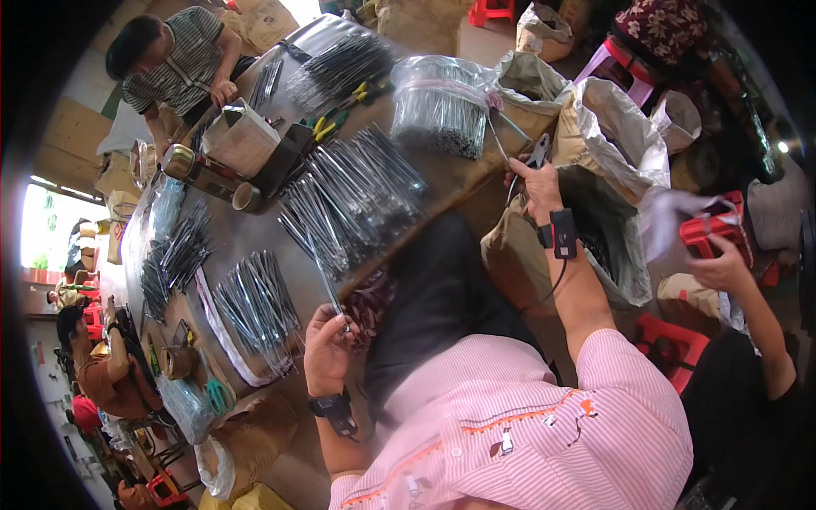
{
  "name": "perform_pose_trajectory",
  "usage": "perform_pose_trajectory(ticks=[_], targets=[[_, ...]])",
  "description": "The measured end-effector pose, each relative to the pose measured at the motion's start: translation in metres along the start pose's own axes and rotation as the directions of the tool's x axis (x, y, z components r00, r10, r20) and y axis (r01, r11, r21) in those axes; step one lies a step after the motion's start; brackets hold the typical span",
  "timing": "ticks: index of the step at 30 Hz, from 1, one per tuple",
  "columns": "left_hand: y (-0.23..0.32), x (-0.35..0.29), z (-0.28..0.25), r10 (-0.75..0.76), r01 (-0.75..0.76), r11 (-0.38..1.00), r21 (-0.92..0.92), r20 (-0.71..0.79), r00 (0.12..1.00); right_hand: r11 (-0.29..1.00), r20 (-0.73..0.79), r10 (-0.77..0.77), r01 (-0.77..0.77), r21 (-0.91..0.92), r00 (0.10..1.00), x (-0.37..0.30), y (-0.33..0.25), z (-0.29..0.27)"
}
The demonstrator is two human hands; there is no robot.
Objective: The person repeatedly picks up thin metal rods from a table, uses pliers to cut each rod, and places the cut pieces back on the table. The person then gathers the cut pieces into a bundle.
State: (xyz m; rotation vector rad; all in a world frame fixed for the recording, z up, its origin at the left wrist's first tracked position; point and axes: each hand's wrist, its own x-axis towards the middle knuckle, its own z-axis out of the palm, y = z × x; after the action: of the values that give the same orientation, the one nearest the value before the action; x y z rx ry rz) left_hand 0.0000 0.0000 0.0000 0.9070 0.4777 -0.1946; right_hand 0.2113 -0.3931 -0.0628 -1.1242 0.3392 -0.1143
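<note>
My left hand point(327, 347) is closed around the lower end of a thin metal rod point(325, 285), beside the table's near edge. The rod slants up over a wide row of similar metal rods point(353, 200) laid on the table. Further right, my right hand point(535, 189) is wrapped around a pair of pliers point(539, 153), jaws pointing away from me. A thin metal strip point(498, 140) runs from near that hand toward the table; whether the hand holds it too, I cannot tell. Below the right hand stands an open sack point(595, 223) with dark contents.
A plastic-wrapped bundle of rods point(440, 109), more rod piles point(257, 302), yellow-handled pliers point(323, 127), a flask point(200, 170) and a box point(240, 136) occupy the table point(246, 228). Open sacks point(608, 127) crowd the right. One person point(183, 64) sits opposite; another's hand point(721, 265) holds something red.
</note>
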Motion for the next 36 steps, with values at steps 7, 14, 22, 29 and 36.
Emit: perform_pose_trajectory(ticks=[7, 14, 22, 29, 36], targets=[[-0.005, -0.008, -0.001, -0.032, 0.032, 0.999, -0.005, -0.033, 0.999, 0.999, -0.079, -0.04, 0.039, -0.02, 0.996, -0.004, 0.006, -0.004], [-0.006, -0.006, 0.01, -0.04, 0.04, 0.999, 0.015, -0.021, 0.999, 0.872, -0.064, -0.158, 0.109, -0.477, 0.985, -0.008, 0.03, 0.009], [-0.009, -0.001, 0.023, -0.002, 0.002, 1.0, 0.013, 0.043, 0.999, 0.441, 0.07, -0.427, 0.276, -0.854, 0.901, 0.017, 0.027, 0.044], [-0.015, -0.005, 0.021, -0.045, 0.043, 0.998, 0.036, 0.052, 0.998, 0.367, 0.087, -0.263, 0.183, -0.912, 0.961, 0.014, 0.013, 0.057], [-0.011, -0.013, 0.018, -0.024, 0.02, 0.998, 0.065, 0.064, 0.998, 0.437, 0.016, -0.46, 0.242, -0.866, 0.888, 0.022, 0.019, 0.049]])
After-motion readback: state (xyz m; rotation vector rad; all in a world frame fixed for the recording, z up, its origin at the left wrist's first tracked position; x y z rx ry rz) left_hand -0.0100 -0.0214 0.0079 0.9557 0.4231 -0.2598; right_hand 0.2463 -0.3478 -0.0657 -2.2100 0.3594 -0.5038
